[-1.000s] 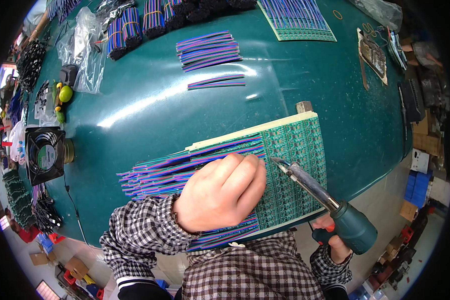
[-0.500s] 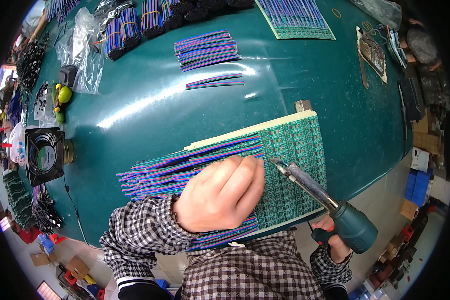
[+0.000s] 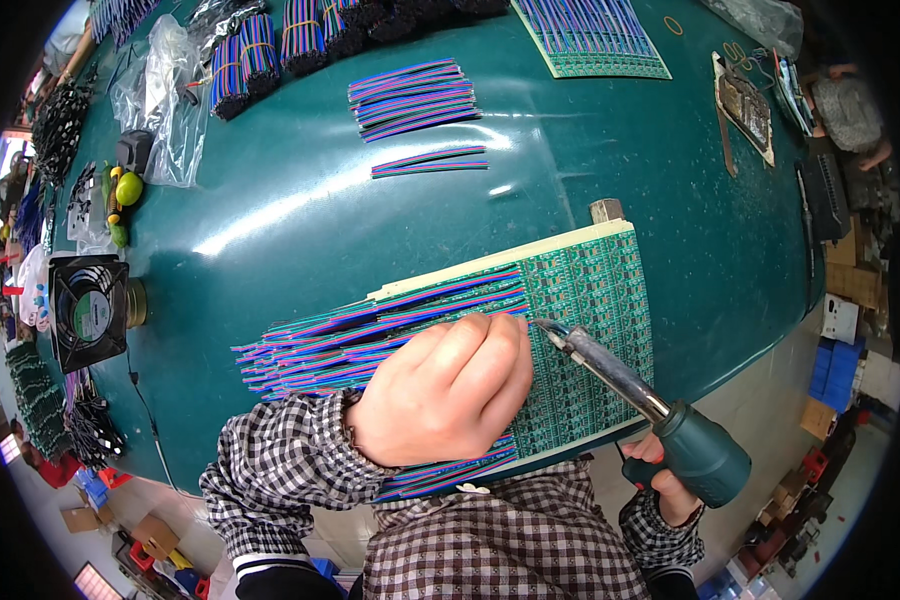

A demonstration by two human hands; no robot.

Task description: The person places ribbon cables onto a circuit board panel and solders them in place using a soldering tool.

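Note:
My left hand (image 3: 445,390) is closed in a pinch over a green circuit board panel (image 3: 595,340), its fingertips at the ends of striped ribbon wires (image 3: 370,325). The strip between those fingertips is mostly covered by the hand. Many blue, red, green and black strips lie side by side on the panel's left part, running out to the left. My right hand (image 3: 670,490) grips a green-bodied soldering gun (image 3: 705,450) by its handle. The gun's metal tip points up and left, close beside my left fingertips over the panel.
Loose ribbon wires (image 3: 415,100) lie farther back, with tied wire bundles (image 3: 260,55) behind. A second wired panel (image 3: 600,45) is at the far edge. A small black fan (image 3: 88,312) stands left, and a metal block (image 3: 606,211) touches the panel's back edge. A soldering-iron tray (image 3: 745,110) sits far right.
The soldering gun has shifted slightly left, bringing its tip nearer my left fingertips. My left hand has barely moved and keeps its pinch.

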